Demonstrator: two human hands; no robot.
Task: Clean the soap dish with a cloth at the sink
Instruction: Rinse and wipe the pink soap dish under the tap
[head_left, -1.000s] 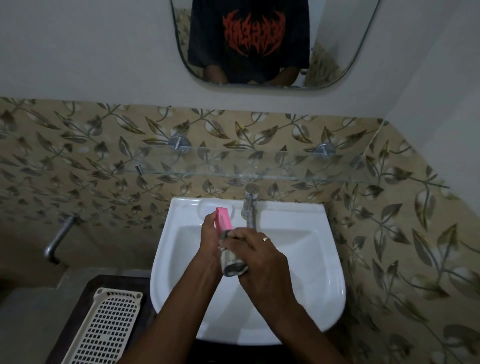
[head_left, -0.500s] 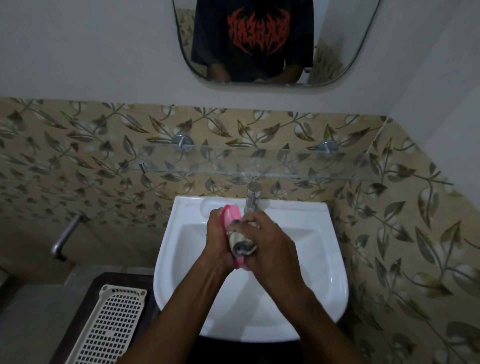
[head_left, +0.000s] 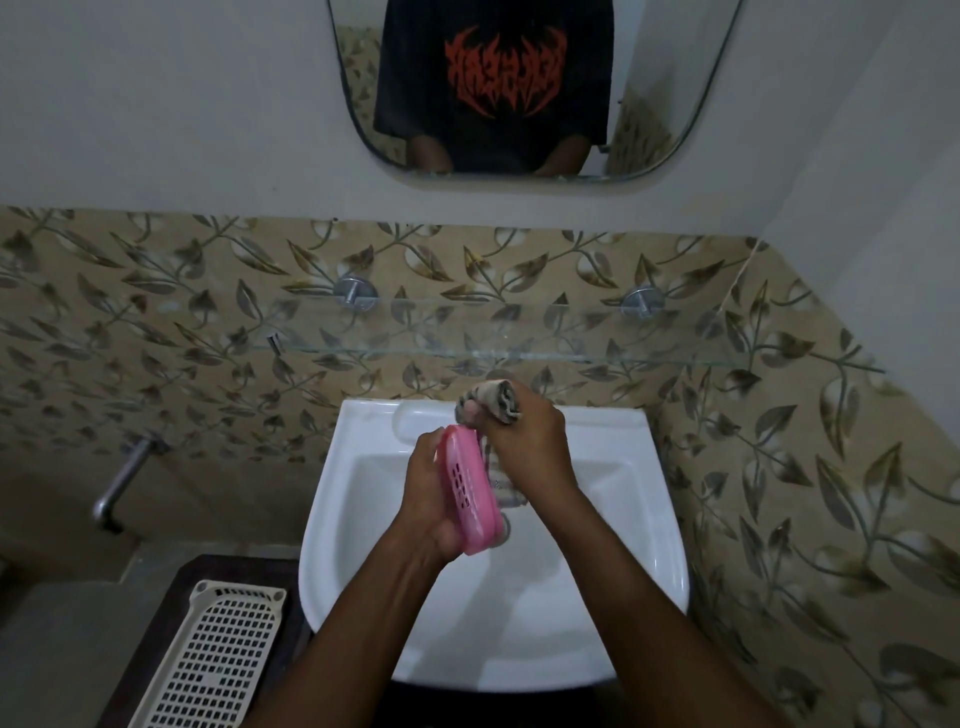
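Fingers (head_left: 427, 457) tight round soap dish (head_left: 470, 488), cloth (head_left: 493, 400)

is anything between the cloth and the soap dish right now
Nothing visible. The left hand grips the dish over the sink. The right hand holds the cloth bunched at the dish's far end, with no object between them.

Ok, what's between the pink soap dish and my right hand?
The cloth. The right hand grips it, and it lies against the soap dish, which the left hand holds above the sink. The head view shows this.
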